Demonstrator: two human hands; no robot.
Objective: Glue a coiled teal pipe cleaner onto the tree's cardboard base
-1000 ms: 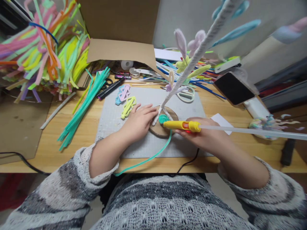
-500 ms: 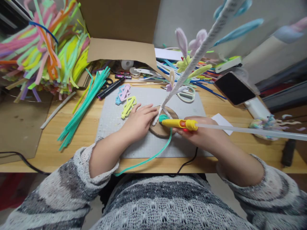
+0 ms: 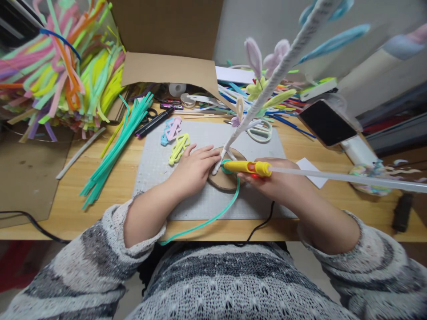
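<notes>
A: What do our hands have hold of?

B: Our right hand (image 3: 280, 178), at three o'clock of the round brown wooden disc (image 3: 223, 183), has its fingers closed round a yellow plastic glue gun (image 3: 247, 168), a long translucent glue stick (image 3: 333, 174) trailing from its rear.

A: And the nozzle?

B: Over the flat teal fuzzy coil (image 3: 226, 172) on the disc; we can't tell whether they touch. A teal strand (image 3: 213, 218) curves away towards seven o'clock.

A: Our left hand (image 3: 196, 170)?

B: At nine o'clock, fingers stretched out and unclenched, laid at the disc's edge beside the foot of the white wrapped stem (image 3: 255, 106), which leans between one and two.

A: Any writing we can read?

B: At about eleven, the small black-and-purple cylinder (image 3: 171, 106) carries marks too tiny for us. The thick black marker pen (image 3: 154, 123), near ten, has no lettering clear enough to read. At two, the black-screened phone (image 3: 328, 122) shows dark glass.
</notes>
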